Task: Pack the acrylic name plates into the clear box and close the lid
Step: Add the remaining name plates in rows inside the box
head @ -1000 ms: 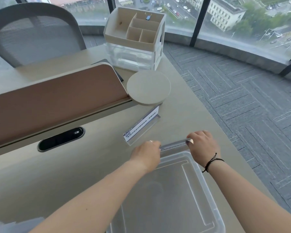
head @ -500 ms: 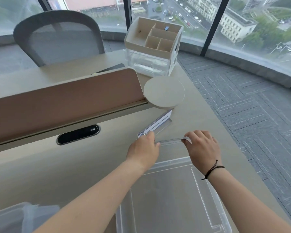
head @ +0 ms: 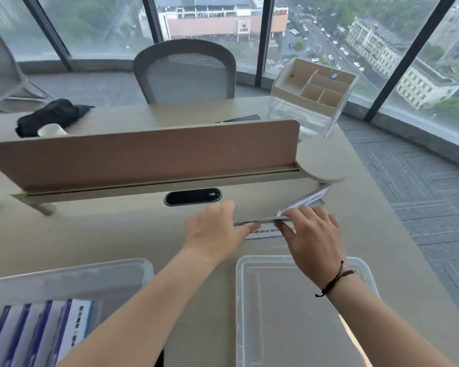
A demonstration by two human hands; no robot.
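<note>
Both your hands reach forward, left hand (head: 215,229) and right hand (head: 312,235) pinching opposite ends of one flat clear acrylic name plate (head: 263,225).

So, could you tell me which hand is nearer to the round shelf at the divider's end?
Right. The right hand lies just below the round shelf; the left hand is farther left, under the cable slot.

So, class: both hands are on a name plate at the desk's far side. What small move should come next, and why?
Probably carry the name plate, held between the left hand and right hand, toward the clear box at lower left. That box already holds plates, while the lid lies apart, so packing seems unfinished. Another plate waits behind.
</note>
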